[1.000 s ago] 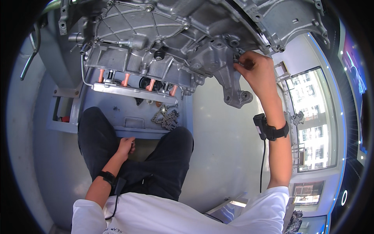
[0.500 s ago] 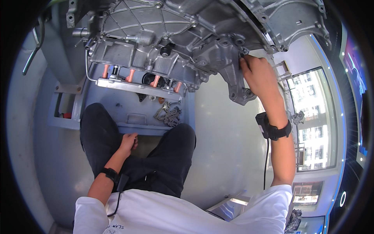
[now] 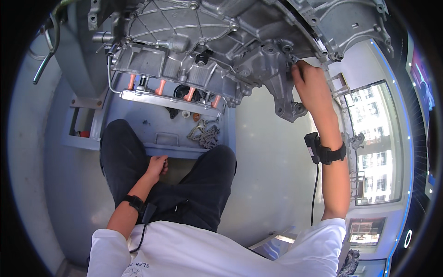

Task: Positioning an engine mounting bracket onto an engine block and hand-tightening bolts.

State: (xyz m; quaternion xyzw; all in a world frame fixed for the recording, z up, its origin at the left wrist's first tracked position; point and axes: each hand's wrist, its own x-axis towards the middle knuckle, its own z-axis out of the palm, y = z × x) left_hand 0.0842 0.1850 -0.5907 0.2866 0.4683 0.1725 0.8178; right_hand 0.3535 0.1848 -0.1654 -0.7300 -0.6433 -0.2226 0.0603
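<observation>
A large grey metal engine [image 3: 184, 25] hangs across the top of the head view. A cast metal bracket [image 3: 272, 71] is on its right part, with one leg reaching down. My right hand [image 3: 314, 90] is at the bracket's right upper edge, fingers closed together at a bolt-like spot there; what they pinch is hidden. My left hand [image 3: 157, 169] rests over my thigh, fingers curled. A small bit of something may show between them, too small to name.
Below the engine runs a metal rail [image 3: 170, 101] with orange injector-like parts [image 3: 160, 87]. A blue-grey tray [image 3: 138, 122] underneath holds loose metal parts [image 3: 205, 134]. A grey stand post [image 3: 83, 60] is at the left, beside a bent metal handle [image 3: 44, 67]. A window [image 3: 374, 138] is at the right.
The view has shifted slightly, so most things sit a little further right. My right hand stays at the bracket's edge, its fingers slightly changed. My left hand remains curled over my thigh.
</observation>
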